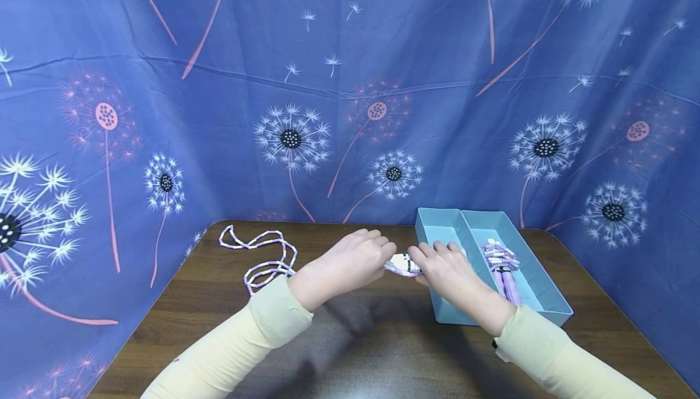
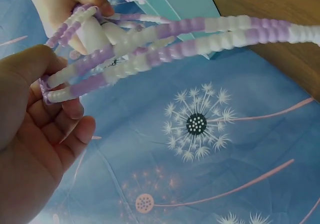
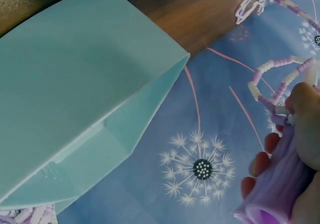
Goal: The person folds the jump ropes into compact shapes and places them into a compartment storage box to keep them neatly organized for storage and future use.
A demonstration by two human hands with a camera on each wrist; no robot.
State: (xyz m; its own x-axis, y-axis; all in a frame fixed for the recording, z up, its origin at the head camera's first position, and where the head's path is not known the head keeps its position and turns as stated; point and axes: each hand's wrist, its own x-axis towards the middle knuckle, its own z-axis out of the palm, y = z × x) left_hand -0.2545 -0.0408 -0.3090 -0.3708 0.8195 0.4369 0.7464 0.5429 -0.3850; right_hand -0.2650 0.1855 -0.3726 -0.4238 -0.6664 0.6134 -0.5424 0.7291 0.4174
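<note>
Between the two hands is a white and purple beaded jump rope. In the left wrist view, the thumb and forefinger of my left hand pinch a bend of its doubled beaded strands. My right hand grips a purple handle of the rope, seen in the right wrist view, with beads looping out above the fist. Both hands are raised over the table, a short gap apart, the right one overlapping the box's near left corner in the head view. The palm side of the right hand is mostly hidden there.
A long beaded length trails in loose loops on the brown table at the left. At the right stands a teal two-part box; its right compartment holds another bundled jump rope. A blue dandelion-print cloth hangs behind.
</note>
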